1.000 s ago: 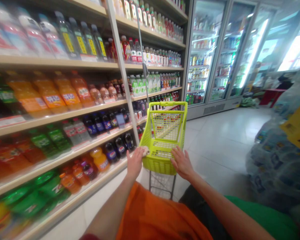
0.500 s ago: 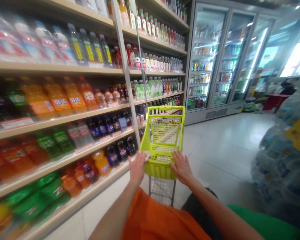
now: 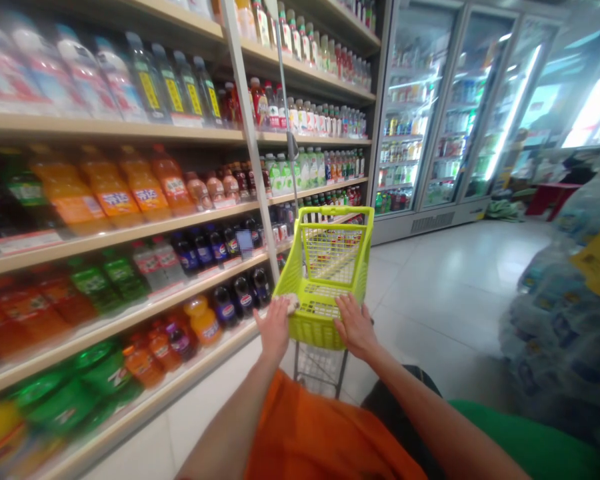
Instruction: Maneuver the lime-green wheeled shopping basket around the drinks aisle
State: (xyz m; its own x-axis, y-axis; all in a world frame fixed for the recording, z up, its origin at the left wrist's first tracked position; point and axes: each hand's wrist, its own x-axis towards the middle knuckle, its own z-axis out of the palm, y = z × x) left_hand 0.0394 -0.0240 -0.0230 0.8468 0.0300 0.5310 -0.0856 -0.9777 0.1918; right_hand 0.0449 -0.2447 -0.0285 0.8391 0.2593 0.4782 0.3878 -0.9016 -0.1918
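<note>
A yellow-green shopping cart (image 3: pixel 325 330) stands in front of me, its slatted basket showing nothing inside. My left hand (image 3: pixel 275 327) rests on the near left corner of the basket, with a small whitish, crumpled thing (image 3: pixel 293 303) beside its fingertips. On the near right side of the rim lies my right hand (image 3: pixel 356 327), fingers stretched forward and thumb side against the basket. The fingers of both hands are apart and lie over the edge; neither is wrapped round anything visible.
Shelves of drink bottles (image 3: pixel 215 137) run along the left. Glass-door fridges (image 3: pixel 420 113) stand ahead at the right. Wrapped bottle packs (image 3: pixel 555 320) are stacked at the right, over the pale tiled floor (image 3: pixel 430 287). Something green (image 3: pixel 505 433) is low at the right.
Both hands and the near end of the cart appear slightly higher and farther left in view. The shelves have shifted a little. The hands stay on the cart.
</note>
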